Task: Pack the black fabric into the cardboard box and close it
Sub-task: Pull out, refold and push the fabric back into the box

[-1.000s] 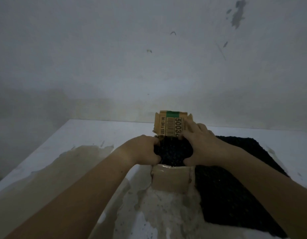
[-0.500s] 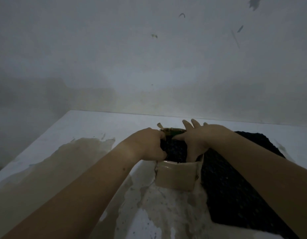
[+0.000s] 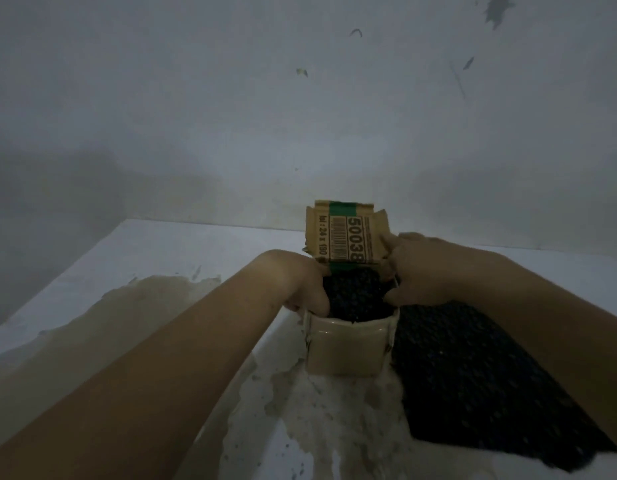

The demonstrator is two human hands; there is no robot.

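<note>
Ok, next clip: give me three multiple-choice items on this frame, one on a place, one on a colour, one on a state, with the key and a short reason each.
1. Where does the loose spread of black fabric lie relative to the cardboard box?
A. On its right
B. On its left
C. Behind it

2. What colour is the band across the printed flap?
A. Red
B. Green
C. Blue

3. What state is the box in?
A. Closed
B. Open and empty
C. Open with fabric inside

Key: 1 A, the fabric spreads over the table to the box's right. 2 B, a green strip crosses the flap's top. 3 C, the flap stands up and dark fabric fills the opening between the left hand and right hand.
</note>
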